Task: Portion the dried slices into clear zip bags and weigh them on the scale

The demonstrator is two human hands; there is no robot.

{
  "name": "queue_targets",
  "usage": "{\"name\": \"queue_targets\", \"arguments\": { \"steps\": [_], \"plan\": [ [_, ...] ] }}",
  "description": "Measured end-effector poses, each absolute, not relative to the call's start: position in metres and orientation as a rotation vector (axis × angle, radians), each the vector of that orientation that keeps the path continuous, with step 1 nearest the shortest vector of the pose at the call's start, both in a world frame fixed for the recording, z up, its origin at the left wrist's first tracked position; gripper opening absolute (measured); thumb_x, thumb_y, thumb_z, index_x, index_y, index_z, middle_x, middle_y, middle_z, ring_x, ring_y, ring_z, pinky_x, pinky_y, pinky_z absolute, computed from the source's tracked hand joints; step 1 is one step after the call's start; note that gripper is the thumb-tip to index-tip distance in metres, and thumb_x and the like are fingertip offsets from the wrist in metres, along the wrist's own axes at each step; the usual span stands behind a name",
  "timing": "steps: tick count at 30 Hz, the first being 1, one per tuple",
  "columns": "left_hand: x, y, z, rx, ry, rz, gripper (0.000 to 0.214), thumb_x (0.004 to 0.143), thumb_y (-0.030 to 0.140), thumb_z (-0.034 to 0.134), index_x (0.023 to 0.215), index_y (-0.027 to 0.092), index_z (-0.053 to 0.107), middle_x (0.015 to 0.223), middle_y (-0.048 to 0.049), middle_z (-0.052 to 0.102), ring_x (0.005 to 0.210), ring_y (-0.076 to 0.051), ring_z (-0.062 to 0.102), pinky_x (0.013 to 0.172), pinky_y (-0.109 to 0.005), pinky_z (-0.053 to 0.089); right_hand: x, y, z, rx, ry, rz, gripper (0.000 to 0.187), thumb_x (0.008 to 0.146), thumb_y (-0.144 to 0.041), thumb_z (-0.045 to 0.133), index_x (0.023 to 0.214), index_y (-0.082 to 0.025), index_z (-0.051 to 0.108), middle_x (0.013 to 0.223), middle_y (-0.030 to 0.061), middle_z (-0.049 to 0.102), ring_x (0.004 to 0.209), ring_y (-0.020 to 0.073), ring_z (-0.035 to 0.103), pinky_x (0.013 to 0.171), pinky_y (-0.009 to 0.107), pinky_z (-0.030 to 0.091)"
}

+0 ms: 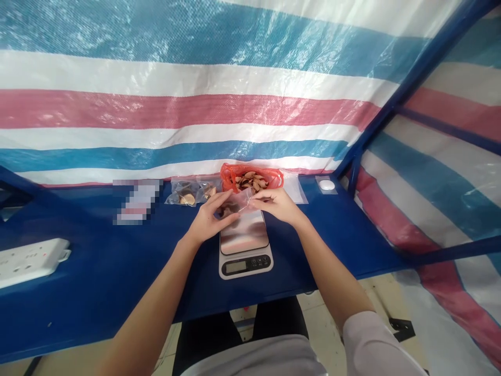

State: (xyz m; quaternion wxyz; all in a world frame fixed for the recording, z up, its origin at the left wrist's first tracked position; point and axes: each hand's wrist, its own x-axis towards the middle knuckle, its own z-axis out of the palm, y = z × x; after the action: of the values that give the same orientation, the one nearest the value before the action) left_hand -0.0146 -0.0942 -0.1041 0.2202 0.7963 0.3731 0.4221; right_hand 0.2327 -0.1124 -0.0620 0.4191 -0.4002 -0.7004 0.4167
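A small clear plastic bag (241,199) with some brown pieces in its lower left is held between my two hands, over the far part of a kitchen scale (245,237). My left hand (211,218) grips the bag's left side, thumb towards me and fingers behind. At the bag's right end, the fingertips of my right hand (277,204) pinch its edge. Just beyond my hands stands an open red plastic bag (277,179) full of dried brown slices (252,181). The scale's display is too faint to read.
Two filled clear bags (185,194) lie left of the red bag. Flat clear bags (296,189) and a round white object (326,185) in a clear packet lie to the right. A white power strip (33,261) sits at the blue table's (129,271) left. Striped sheeting (195,112) hangs behind.
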Motion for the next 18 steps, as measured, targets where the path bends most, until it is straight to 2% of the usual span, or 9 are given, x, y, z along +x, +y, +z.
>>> {"name": "queue_targets", "arguments": {
  "steps": [5,10,14,18],
  "plan": [
    [-0.025,-0.109,-0.107,2.29,1.116,1.097,0.064,0.091,0.059,0.063,0.14,0.018,0.061,0.143,-0.014,0.062,0.136,-0.031,0.056,0.119,-0.048,0.041,0.245,-0.13,-0.089,-0.999,-1.595,1.133,0.032,0.08,-0.05,0.077,0.089,-0.019,0.08,0.086,0.0051,0.079,0.083,0.0217,0.074,0.083,0.036,0.059],
    [-0.029,-0.115,-0.11,2.394,1.155,0.935,0.07,0.093,0.065,0.055,0.146,0.019,0.056,0.15,-0.0138,0.057,0.143,-0.032,0.049,0.124,-0.049,0.035,0.255,-0.138,-0.103,-1.037,-1.484,1.232,0.034,0.075,-0.052,0.08,0.085,-0.019,0.079,0.079,0.0034,0.077,0.076,0.0196,0.072,0.079,0.036,0.061],
    [-0.027,-0.118,-0.11,2.483,1.132,0.827,0.075,0.094,0.066,0.051,0.153,0.018,0.047,0.159,-0.0131,0.045,0.15,-0.031,0.04,0.126,-0.05,0.029,0.264,-0.142,-0.111,-1.093,-1.525,1.17,0.034,0.075,-0.051,0.08,0.084,-0.019,0.079,0.083,0.0042,0.079,0.078,0.0201,0.073,0.084,0.038,0.059],
    [-0.025,-0.123,-0.111,2.479,1.136,0.762,0.078,0.094,0.068,0.049,0.152,0.016,0.047,0.161,-0.0133,0.042,0.151,-0.031,0.038,0.127,-0.048,0.03,0.27,-0.145,-0.117,-1.151,-1.563,1.114,0.035,0.077,-0.052,0.077,0.085,-0.018,0.079,0.086,0.0059,0.079,0.079,0.021,0.072,0.084,0.038,0.058]
  ]
}}
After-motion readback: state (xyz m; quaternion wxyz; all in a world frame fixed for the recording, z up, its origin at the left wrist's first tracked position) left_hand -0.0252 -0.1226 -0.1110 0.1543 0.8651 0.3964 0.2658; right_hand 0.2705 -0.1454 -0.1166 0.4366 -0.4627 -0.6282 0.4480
